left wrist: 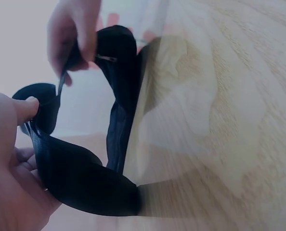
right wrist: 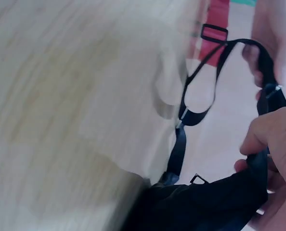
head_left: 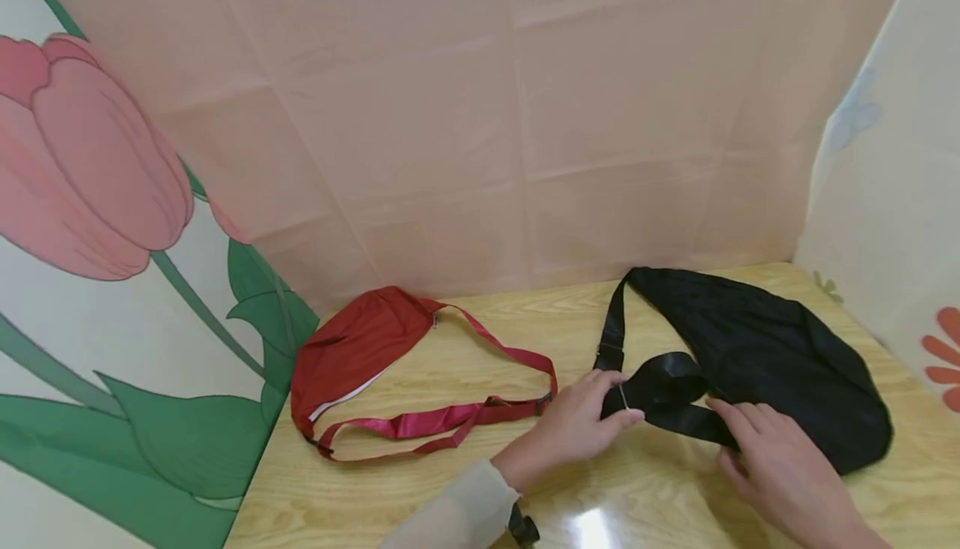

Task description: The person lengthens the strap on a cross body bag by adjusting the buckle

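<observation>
A black sling bag [head_left: 772, 349] lies on the right of the wooden table, its wide strap [head_left: 667, 382] looped up between both hands. My left hand [head_left: 581, 420] pinches the strap between thumb and fingers beside a thin metal bar. Farther right, my right hand [head_left: 783, 470] grips the strap close to the bag's near edge. In the right wrist view, the strap runs through black buckles [right wrist: 214, 32], and the right hand [right wrist: 275, 149] has its fingers curled round the strap. The left wrist view shows the strap [left wrist: 80, 178] bending out from the left hand [left wrist: 13, 163].
To the left lies a red sling bag [head_left: 360, 349] with its pinkish-red strap [head_left: 427, 424] spread toward my left hand. A pink cloth backdrop [head_left: 487, 132] stands behind the wooden table [head_left: 300, 499]. Printed panels flank it, one with a large tulip [head_left: 112, 166].
</observation>
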`<state>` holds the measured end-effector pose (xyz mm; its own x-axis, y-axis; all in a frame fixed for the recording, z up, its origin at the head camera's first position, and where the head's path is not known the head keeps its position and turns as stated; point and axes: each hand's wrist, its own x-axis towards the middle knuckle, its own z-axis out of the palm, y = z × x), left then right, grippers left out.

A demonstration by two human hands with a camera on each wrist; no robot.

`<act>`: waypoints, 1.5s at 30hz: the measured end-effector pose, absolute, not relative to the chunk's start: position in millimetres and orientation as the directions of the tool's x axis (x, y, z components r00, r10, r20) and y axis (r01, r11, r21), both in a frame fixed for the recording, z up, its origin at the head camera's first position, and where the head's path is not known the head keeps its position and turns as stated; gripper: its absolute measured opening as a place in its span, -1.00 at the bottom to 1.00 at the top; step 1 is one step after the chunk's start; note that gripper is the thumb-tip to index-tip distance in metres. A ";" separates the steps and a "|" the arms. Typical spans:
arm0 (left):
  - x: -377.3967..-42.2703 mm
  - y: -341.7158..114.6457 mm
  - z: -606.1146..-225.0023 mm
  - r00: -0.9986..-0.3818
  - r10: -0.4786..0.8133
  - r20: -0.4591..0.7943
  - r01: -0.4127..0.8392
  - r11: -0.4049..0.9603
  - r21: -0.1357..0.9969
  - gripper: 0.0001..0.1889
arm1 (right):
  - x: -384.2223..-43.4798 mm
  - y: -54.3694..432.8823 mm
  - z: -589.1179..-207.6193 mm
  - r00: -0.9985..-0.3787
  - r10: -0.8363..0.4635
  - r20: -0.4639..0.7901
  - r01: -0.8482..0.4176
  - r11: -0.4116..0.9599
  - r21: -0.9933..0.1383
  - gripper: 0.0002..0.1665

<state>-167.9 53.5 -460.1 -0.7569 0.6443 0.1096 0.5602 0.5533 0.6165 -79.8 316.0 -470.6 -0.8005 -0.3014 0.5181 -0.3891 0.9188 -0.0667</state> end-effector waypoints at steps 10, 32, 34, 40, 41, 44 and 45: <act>-173.1 50.4 -464.8 -0.670 0.731 0.132 0.669 0.517 0.533 -0.39 | -85.8 333.7 -472.3 -0.807 -0.365 0.464 -0.439 0.897 -0.058 -0.39; -175.4 45.2 -463.6 -0.595 0.795 0.121 0.730 0.471 0.495 -0.42 | -91.2 363.2 -467.2 -0.761 -0.439 0.478 -0.494 0.869 0.012 -0.35; -175.3 45.1 -463.8 -0.593 0.796 0.123 0.732 0.469 0.495 -0.42 | -92.1 364.3 -467.3 -0.755 -0.444 0.483 -0.501 0.865 0.013 -0.35; -175.2 43.4 -464.1 -0.589 0.794 0.152 0.748 0.465 0.474 -0.42 | -93.6 370.8 -466.6 -0.727 -0.455 0.514 -0.522 0.853 0.015 -0.32; -175.3 43.0 -464.1 -0.589 0.793 0.156 0.750 0.464 0.471 -0.42 | -93.6 371.9 -466.6 -0.721 -0.458 0.520 -0.528 0.849 0.016 -0.32; -175.9 42.4 -463.9 -0.585 0.795 0.161 0.753 0.460 0.470 -0.43 | -93.8 374.1 -467.4 -0.718 -0.459 0.522 -0.532 0.846 0.012 -0.31; -176.1 42.3 -463.8 -0.584 0.796 0.160 0.753 0.458 0.472 -0.43 | -93.9 374.6 -467.6 -0.721 -0.458 0.520 -0.530 0.848 0.012 -0.32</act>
